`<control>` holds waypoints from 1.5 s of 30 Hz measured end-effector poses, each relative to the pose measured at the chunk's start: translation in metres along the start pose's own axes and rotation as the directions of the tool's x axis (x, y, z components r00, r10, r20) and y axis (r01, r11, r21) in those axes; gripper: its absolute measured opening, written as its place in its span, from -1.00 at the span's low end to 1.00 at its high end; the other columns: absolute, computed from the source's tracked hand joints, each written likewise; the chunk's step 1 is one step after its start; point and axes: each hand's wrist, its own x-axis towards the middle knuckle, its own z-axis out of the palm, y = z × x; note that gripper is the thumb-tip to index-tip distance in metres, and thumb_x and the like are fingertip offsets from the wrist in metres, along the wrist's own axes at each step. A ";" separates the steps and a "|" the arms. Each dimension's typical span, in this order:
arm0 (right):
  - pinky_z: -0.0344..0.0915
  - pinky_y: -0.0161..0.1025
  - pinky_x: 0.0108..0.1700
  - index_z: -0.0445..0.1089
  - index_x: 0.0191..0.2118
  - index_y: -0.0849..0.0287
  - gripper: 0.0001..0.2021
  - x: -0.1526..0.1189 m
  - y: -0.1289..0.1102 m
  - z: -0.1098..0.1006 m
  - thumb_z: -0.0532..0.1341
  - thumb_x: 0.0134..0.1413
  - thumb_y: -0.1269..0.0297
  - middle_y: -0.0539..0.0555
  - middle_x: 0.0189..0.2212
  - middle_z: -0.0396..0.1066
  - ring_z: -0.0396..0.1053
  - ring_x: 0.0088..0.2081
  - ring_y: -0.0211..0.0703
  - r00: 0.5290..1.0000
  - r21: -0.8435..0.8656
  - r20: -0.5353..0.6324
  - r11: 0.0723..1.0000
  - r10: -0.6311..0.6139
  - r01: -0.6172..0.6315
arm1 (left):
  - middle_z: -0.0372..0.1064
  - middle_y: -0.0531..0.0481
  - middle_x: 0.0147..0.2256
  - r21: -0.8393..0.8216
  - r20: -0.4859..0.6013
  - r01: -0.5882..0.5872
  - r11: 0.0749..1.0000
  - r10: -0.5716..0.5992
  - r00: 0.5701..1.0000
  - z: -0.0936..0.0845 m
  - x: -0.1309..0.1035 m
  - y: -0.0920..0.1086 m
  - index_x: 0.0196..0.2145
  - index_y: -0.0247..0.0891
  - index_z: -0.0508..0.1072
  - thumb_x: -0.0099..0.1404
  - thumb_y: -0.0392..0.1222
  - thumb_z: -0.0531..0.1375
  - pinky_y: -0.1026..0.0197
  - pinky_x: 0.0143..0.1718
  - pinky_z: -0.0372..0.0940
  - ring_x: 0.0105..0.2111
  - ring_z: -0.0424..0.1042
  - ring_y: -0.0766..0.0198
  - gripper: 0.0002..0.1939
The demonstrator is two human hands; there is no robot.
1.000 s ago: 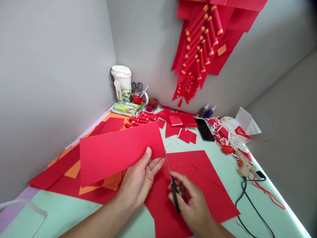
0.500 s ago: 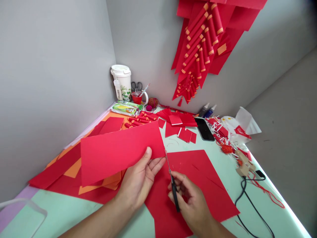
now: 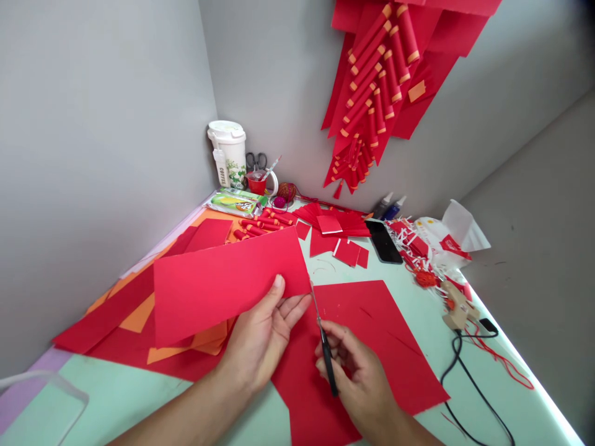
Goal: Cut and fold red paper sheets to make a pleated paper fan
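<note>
**A red card (image 3: 218,285) is held up to the scissors (image 3: 328,362)**

The red card is clamped between the thumb and the other fingers of the left hand (image 3: 258,334), near its lower right corner. The scissors are gripped by the closed fingers of the right hand (image 3: 360,375); whether the blades are parted cannot be told.

By the look of it, the trimming is at the right short edge: the blades are set at that edge, but no loose strip is seen, so the cut is judged unfinished. Red rolls (image 3: 253,229) and small red squares (image 3: 346,253) are already made and laid farther back.

The red card is raised above the surface (image 3: 242,409), its face turned toward the viewer. Its long axis is carried from left to right, the right end tipped slightly higher. The scissors are pointed away from the body, tips leaning a little left.

Beneath the hands, a large red sheet (image 3: 390,353) is spread. Beyond, a paper decoration (image 3: 372,80) is hung on the wall (image 3: 279,62).
</note>
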 end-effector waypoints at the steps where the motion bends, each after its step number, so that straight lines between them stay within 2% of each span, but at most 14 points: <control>1: 0.45 -0.30 -0.26 0.39 0.07 0.13 -0.62 0.000 0.001 0.000 0.21 0.09 0.41 0.09 -0.28 0.44 0.45 -0.32 -0.19 1.000 -0.001 0.001 1.000 -0.001 0.001 | 0.44 0.03 -0.45 -0.001 -0.003 0.001 1.000 -0.001 1.000 0.000 0.000 0.000 -0.40 -0.30 0.50 0.28 -0.38 0.23 0.01 -0.06 0.46 -0.37 0.51 0.29 -0.90; 7: 0.44 -0.29 -0.23 0.37 0.08 0.12 -0.61 0.000 0.004 -0.001 0.20 0.10 0.42 0.09 -0.27 0.43 0.45 -0.29 -0.19 1.000 -0.017 0.002 1.000 -0.009 0.009 | 0.47 0.01 -0.44 0.003 -0.028 0.000 1.000 0.001 1.000 0.002 -0.001 0.001 -0.42 -0.32 0.53 0.27 -0.40 0.23 0.04 -0.09 0.48 -0.36 0.52 0.29 -0.88; 13: 0.44 -0.31 -0.27 0.40 0.04 0.13 -0.61 0.001 -0.001 0.001 0.23 0.05 0.41 0.08 -0.30 0.45 0.45 -0.33 -0.19 1.000 -0.016 -0.015 1.000 0.002 -0.002 | 0.50 -0.07 -0.47 0.088 0.021 0.029 0.996 -0.031 0.999 -0.001 -0.002 -0.001 -0.51 -0.43 0.55 0.16 -0.50 0.30 0.09 -0.03 0.45 -0.35 0.50 0.31 -0.88; 25: 0.45 -0.32 -0.25 0.37 0.06 0.12 -0.59 0.001 -0.001 0.000 0.20 0.05 0.46 0.07 -0.29 0.44 0.46 -0.30 -0.20 1.000 -0.037 0.001 0.999 -0.028 0.028 | 0.55 -0.08 -0.38 0.100 -0.002 0.003 0.995 -0.003 1.000 -0.002 0.000 -0.002 -0.43 -0.37 0.57 0.11 -0.49 0.33 0.10 -0.02 0.43 -0.28 0.53 0.25 -0.90; 30: 0.45 -0.33 -0.24 0.36 0.08 0.11 -0.56 0.001 -0.002 -0.001 0.19 0.05 0.49 0.08 -0.25 0.44 0.47 -0.27 -0.19 0.998 -0.091 0.000 0.994 -0.061 0.061 | 0.55 -0.08 -0.38 0.099 0.003 -0.006 0.995 0.006 1.000 -0.002 0.000 -0.003 -0.42 -0.37 0.57 0.11 -0.49 0.33 0.10 -0.02 0.43 -0.27 0.53 0.26 -0.91; 35: 0.44 -0.33 -0.22 0.37 0.06 0.11 -0.56 0.001 -0.004 -0.001 0.20 0.02 0.50 0.07 -0.27 0.46 0.46 -0.28 -0.19 0.994 -0.173 -0.020 0.979 -0.110 0.105 | 0.58 -0.11 -0.31 0.110 0.009 -0.040 0.993 0.039 0.999 -0.001 -0.001 -0.003 -0.39 -0.36 0.57 0.10 -0.50 0.34 0.10 -0.02 0.43 -0.21 0.54 0.21 -0.88; 39: 0.44 -0.33 -0.20 0.38 0.06 0.11 -0.55 0.001 -0.003 -0.002 0.21 0.01 0.50 0.09 -0.25 0.47 0.45 -0.28 -0.18 0.986 -0.228 -0.019 0.961 -0.165 0.156 | 0.58 -0.16 -0.32 0.112 0.003 -0.017 0.994 0.017 1.000 0.000 -0.001 -0.004 -0.39 -0.40 0.58 0.07 -0.54 0.33 0.10 -0.04 0.45 -0.22 0.55 0.18 -0.85; 45: 0.44 -0.33 -0.22 0.37 0.07 0.11 -0.56 0.000 -0.004 -0.003 0.21 0.02 0.49 0.09 -0.26 0.48 0.46 -0.29 -0.18 0.984 -0.230 -0.016 0.958 -0.177 0.168 | 0.58 -0.15 -0.37 0.115 -0.016 -0.002 0.993 0.003 1.000 -0.001 -0.001 -0.003 -0.44 -0.40 0.58 0.07 -0.58 0.30 0.07 -0.03 0.45 -0.25 0.56 0.18 -0.84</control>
